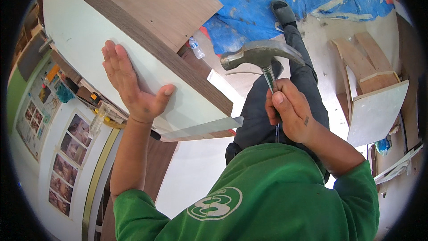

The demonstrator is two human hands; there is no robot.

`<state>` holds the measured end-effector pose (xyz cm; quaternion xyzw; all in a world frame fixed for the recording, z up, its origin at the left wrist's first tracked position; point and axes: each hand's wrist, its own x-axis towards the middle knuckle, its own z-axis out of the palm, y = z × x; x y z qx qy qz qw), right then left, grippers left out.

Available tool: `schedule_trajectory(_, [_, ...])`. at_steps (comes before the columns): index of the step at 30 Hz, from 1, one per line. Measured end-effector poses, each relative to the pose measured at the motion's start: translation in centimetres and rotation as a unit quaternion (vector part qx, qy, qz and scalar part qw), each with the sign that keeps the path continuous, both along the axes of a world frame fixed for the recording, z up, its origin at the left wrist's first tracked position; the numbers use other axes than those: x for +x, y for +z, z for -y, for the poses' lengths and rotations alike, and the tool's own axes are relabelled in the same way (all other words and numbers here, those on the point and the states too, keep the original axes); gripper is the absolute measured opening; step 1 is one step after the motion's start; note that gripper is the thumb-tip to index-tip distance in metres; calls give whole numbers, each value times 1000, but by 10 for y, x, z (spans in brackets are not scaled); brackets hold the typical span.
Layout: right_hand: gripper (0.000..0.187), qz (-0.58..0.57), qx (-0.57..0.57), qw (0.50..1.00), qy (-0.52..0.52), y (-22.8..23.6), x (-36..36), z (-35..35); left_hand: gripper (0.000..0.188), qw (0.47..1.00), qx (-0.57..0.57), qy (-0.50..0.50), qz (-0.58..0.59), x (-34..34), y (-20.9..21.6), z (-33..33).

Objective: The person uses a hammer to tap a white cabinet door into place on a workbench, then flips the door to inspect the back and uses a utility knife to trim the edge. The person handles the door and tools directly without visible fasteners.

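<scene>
My left hand (136,87) is raised over the white face of a large panel (84,31), fingers stretched and thumb spread. The palm seems to rest against that face, with nothing in the fingers. A dark wood-grain strip (162,53) runs along the panel's edge. In front of my body, my right hand (292,111) is closed round the shaft of a claw hammer (254,55). Its metal head is up, the round striking face toward the panel's edge and the claw pointing right. The lower part of the handle is mostly hidden by my fingers.
Plywood (156,0) lies beyond the panel, beside a plastic bottle (196,48). A stained blue tarp (249,4) covers the far floor. At right stands a small wood piece with a white front (379,109). A tape measure (95,97) and other clutter sit at left.
</scene>
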<state>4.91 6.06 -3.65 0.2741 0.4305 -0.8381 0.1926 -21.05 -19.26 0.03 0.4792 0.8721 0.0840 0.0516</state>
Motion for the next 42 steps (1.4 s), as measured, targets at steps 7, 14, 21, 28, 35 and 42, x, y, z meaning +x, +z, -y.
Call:
schedule_trajectory(7, [47,-35,-17,999,15,-29,-24,5,114,1000,-12,22,-1,3,3,3])
schedule_trajectory(14, [41,-283,24,957,55,-56,-43,30,82,997,19,76,27,3,7,2])
schedule_trajectory(21, [31,-400,82,908,94,-75,-60,39,89,996,-47,67,-29,-59,20,1])
schedule_trajectory(28, [31,-410,93,904,82,-82,-99,44,97,994,-31,107,-20,-76,6,1])
schedule_trajectory(35, [41,-418,95,903,37,-91,-190,57,99,994,-43,104,-9,-79,10,1])
schedule_trajectory(42, [52,-383,70,919,68,-80,-264,47,100,994,-51,92,6,-84,12,3])
